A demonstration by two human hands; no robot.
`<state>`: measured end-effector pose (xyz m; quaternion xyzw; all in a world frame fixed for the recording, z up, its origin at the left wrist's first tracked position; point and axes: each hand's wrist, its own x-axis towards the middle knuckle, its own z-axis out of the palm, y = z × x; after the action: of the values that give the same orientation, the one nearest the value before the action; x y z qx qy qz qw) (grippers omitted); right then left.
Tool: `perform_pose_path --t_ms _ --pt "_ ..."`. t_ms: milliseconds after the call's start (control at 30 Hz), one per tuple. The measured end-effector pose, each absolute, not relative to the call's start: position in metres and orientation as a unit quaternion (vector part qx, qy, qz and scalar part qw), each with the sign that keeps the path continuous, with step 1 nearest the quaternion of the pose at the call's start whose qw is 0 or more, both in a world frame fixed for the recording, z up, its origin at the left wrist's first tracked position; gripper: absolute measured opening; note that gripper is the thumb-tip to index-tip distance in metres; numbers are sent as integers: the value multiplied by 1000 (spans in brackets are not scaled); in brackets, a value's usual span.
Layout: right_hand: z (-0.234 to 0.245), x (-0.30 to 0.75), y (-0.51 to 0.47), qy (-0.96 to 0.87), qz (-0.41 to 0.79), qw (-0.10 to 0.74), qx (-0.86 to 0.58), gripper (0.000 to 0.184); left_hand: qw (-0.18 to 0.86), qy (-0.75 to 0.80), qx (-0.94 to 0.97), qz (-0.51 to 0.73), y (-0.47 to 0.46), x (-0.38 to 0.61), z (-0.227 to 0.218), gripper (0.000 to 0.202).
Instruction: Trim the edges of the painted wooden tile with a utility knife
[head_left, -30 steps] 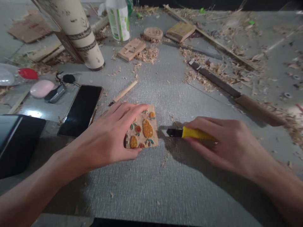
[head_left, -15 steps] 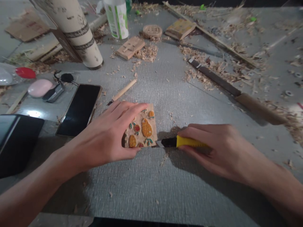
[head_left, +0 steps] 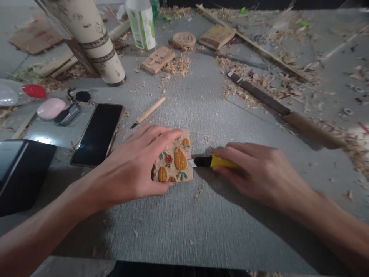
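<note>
The left hand (head_left: pixel 135 169) lay flat over a small carved wooden tile (head_left: pixel 175 161) painted with orange fruit and green leaves, fingers spread and pressing it against the grey mat (head_left: pixel 184 215) near the middle of the table. The right hand (head_left: pixel 256 173) gripped a yellow utility knife (head_left: pixel 211 161), its blade tip touching the tile's right edge. A dark phone (head_left: pixel 98 132) lay left of the tile, a thin wooden-handled tool (head_left: pixel 148 112) just behind it, and a long file (head_left: pixel 284 111) sat among shavings to the right

The left hand (head_left: pixel 135 169) and the right hand (head_left: pixel 259 173) are bare, with long, slim fingers. The left forearm (head_left: pixel 43 231) and the right forearm (head_left: pixel 340 227) are bare too, up to the picture's edge.
</note>
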<state>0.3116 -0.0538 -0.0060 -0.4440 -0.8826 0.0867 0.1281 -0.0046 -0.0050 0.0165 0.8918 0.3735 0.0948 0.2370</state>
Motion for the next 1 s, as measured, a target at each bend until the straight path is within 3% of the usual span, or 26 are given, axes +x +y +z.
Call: perform_pose_path --t_ms 500,1000 --pt "6 318 -53 -890 191 99 -403 20 256 371 887 98 -5 -7 15 97" --pt "-1 309 -62 -885 98 123 -438 18 236 397 882 95 -7 -5 16 96"
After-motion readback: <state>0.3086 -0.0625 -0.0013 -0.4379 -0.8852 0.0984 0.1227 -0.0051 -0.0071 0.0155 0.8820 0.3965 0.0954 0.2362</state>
